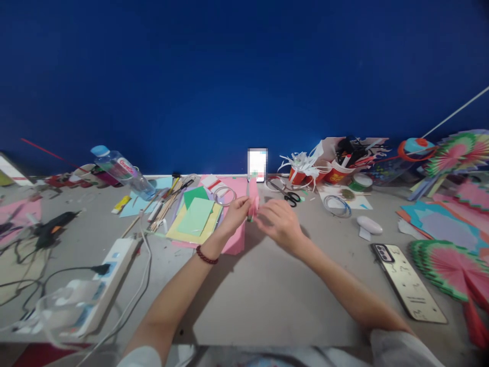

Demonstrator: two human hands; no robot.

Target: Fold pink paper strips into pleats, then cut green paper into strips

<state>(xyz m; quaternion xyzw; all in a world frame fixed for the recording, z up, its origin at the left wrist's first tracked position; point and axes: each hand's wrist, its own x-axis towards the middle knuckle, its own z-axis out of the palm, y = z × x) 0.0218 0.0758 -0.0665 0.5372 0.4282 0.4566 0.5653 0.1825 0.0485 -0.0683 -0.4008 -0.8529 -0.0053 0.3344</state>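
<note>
Pink piece pinched by L hand; R grip unclear

Pink piece (252, 198) is up in the hands, just near side of screen (260, 165), its top end overlapping screen's foot in this view; gap betw. the two can't be told
L hand (237, 213): fingertips drawn narrow, holding piece's L edge
R hand (281, 223): fingers bent at piece's R side; touching or just beside, can't tell

Risks (my judgement):
- piece may slip or spread, since only a fingertip pinch surely has it
- may crease or tear if R fingers push hard against that pinch; paper looks thin
- screen could get knocked if either hand jerks fwd
- R hand could nudge scissors (293, 198), just R of screen, on a sideways swing
- a sleeve or forearm might snag the white cable (147, 255), well L of screen, near side, & tug pwr strip (113, 279) beside it

Count:
- pink piece 1, hands 2, bracelet 1 (L wrist)
- screen 1, scissors 1
- L of screen: grn cards (196, 216) 2, one dark, one light; bottle (132, 171) 1; pwr strip 1; glue gun (57, 228) 1, far L
- R of screen: red cups (336, 173) at least 2; tub (360, 182) 1; phone (412, 285) 1, near side; fans (446, 262) prob 3, far R, overlap & frame edge make it unsure
</note>
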